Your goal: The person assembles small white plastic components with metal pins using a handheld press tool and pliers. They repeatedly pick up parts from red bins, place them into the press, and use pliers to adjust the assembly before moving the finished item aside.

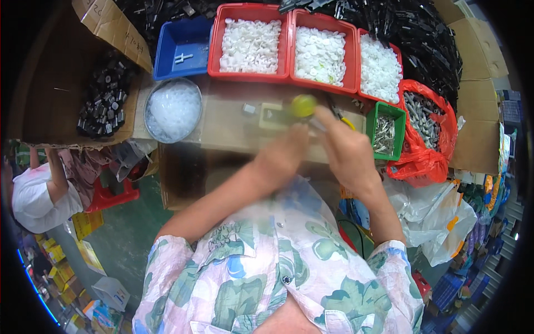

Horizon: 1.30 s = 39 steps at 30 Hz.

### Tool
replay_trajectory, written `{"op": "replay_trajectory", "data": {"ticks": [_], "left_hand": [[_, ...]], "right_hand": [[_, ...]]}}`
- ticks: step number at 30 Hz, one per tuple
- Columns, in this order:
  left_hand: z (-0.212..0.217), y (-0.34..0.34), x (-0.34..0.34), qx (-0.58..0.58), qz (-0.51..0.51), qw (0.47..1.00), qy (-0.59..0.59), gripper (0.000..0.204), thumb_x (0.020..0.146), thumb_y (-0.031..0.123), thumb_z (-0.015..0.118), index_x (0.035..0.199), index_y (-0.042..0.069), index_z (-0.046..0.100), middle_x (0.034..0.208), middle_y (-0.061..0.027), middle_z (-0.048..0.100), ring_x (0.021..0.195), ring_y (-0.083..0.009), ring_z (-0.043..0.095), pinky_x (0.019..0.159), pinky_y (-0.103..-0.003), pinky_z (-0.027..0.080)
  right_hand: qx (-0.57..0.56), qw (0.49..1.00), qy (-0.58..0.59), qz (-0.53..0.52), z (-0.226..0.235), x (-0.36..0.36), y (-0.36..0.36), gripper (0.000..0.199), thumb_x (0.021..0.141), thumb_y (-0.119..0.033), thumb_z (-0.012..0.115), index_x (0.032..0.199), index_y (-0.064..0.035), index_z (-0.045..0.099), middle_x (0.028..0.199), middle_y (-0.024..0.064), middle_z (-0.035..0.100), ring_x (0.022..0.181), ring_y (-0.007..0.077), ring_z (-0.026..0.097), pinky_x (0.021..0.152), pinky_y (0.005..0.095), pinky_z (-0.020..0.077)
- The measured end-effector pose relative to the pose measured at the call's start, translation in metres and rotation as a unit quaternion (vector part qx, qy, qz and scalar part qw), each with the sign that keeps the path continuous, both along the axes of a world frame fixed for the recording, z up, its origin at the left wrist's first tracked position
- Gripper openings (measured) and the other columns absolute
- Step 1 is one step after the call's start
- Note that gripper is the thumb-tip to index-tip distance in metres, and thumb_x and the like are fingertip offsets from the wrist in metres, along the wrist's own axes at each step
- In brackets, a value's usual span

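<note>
My right hand [349, 146] is closed round a tool with a round yellow-green end [303, 106], blurred by motion; its exact kind cannot be made out. Close beside it, my left hand [281, 157] has its fingers pressed together over the worktop, and whatever they pinch is hidden. In front of my left fingers lies a beige block [269, 115] with a dark slot, partly smeared. A small whitish piece [249, 108] rests to the left of the block. Just past my right hand, a yellow-handled tool [348, 123] shows in part.
Red bins [287, 53] of white plastic parts line the back, beside a blue bin [183, 40]. A round bowl [173, 111] of clear pieces stands left. Right are a green tray [401, 132] and red bag [414, 161] of metal parts. Another person [44, 192] sits far left.
</note>
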<state>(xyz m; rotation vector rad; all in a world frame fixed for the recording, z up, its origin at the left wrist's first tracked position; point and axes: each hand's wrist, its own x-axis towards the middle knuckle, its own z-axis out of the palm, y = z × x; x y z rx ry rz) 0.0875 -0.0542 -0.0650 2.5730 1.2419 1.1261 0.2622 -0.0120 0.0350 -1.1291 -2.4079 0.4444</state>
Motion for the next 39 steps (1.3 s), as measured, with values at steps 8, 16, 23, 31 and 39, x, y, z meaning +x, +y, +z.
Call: {"op": "replay_trajectory", "data": {"ticks": [8,16,23,31,39], "left_hand": [[0.016,0.002,-0.013,-0.008,-0.005,1.0,-0.01,0.027,0.077,-0.002,0.07,0.103,-0.009,0.068,0.114,-0.02,0.065,0.116,-0.0379,0.063,0.094,-0.04,0.054],[0.025,0.0,-0.037,-0.024,0.036,0.999,-0.005,0.024,0.078,-0.005,0.07,0.101,-0.009,0.068,0.109,-0.0196,0.066,0.112,-0.0374,0.065,0.093,-0.041,0.055],[0.029,0.006,-0.034,-0.03,0.024,0.999,-0.014,0.025,0.076,-0.006,0.072,0.1,-0.008,0.068,0.105,-0.0191,0.066,0.107,-0.0373,0.065,0.091,-0.042,0.055],[0.03,0.029,-0.023,-0.043,0.039,0.998,0.001,0.035,0.08,-0.004,0.07,0.114,-0.004,0.064,0.118,-0.0189,0.061,0.112,-0.0382,0.061,0.098,-0.047,0.048],[0.024,0.05,-0.023,-0.111,-0.044,0.993,-0.007,0.044,0.085,-0.003,0.065,0.129,-0.004,0.058,0.117,-0.0195,0.063,0.118,-0.0346,0.059,0.105,-0.047,0.043]], "right_hand": [[-0.046,0.996,-0.08,-0.017,0.002,0.005,0.0,0.049,0.09,-0.005,0.065,0.137,-0.0018,0.054,0.089,0.022,0.068,0.074,0.0391,0.068,0.063,0.047,0.0524],[-0.094,0.983,-0.155,-0.022,-0.002,0.008,-0.008,0.047,0.089,-0.006,0.069,0.134,-0.0026,0.057,0.096,0.0216,0.07,0.077,0.0364,0.07,0.064,0.0456,0.0535],[-0.113,0.99,-0.055,-0.062,-0.015,0.017,-0.003,0.038,0.093,-0.013,0.066,0.13,-0.01,0.059,0.094,0.0213,0.07,0.08,0.0397,0.069,0.065,0.0502,0.052],[0.111,0.973,-0.032,-0.197,0.002,0.093,0.059,0.027,0.091,-0.01,0.065,0.118,-0.0059,0.065,0.088,0.0204,0.068,0.075,0.0395,0.067,0.065,0.0476,0.0519],[0.218,0.941,-0.108,-0.234,-0.031,0.165,0.11,0.034,0.085,-0.01,0.072,0.118,-0.0035,0.065,0.096,0.0172,0.066,0.091,0.0357,0.064,0.075,0.0456,0.0505]]}}
